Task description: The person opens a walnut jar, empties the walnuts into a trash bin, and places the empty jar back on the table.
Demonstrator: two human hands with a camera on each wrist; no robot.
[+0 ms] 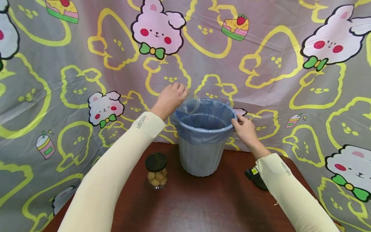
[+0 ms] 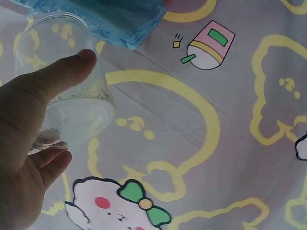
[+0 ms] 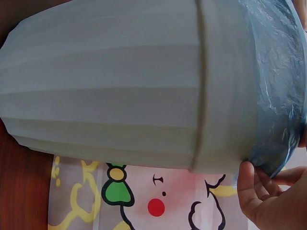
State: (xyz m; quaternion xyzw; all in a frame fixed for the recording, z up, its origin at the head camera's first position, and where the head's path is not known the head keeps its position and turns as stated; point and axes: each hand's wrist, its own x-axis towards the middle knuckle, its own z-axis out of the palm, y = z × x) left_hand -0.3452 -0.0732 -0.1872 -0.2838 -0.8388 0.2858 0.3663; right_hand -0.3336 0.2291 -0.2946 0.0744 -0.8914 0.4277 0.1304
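Observation:
My left hand (image 1: 173, 98) holds a clear see-through jar (image 1: 192, 105) tipped over the left side of a grey trash bin (image 1: 200, 156). In the left wrist view, thumb and fingers wrap around the jar (image 2: 81, 112), and small dark specks cling to its inside near the base. A blue trash bag (image 1: 200, 137) lines the bin, its edge folded down over the rim. On the bin's right side, my right hand (image 1: 245, 129) pinches the rim and bag edge between thumb and fingers, as the right wrist view also shows.
A black-lidded jar (image 1: 156, 172) of round brown pieces stands left of the bin on the dark wooden table (image 1: 197, 203). Under the right forearm lies a black object (image 1: 256, 178) with a yellow-green label, partly covered. A printed curtain (image 1: 208, 58) hangs close behind the bin.

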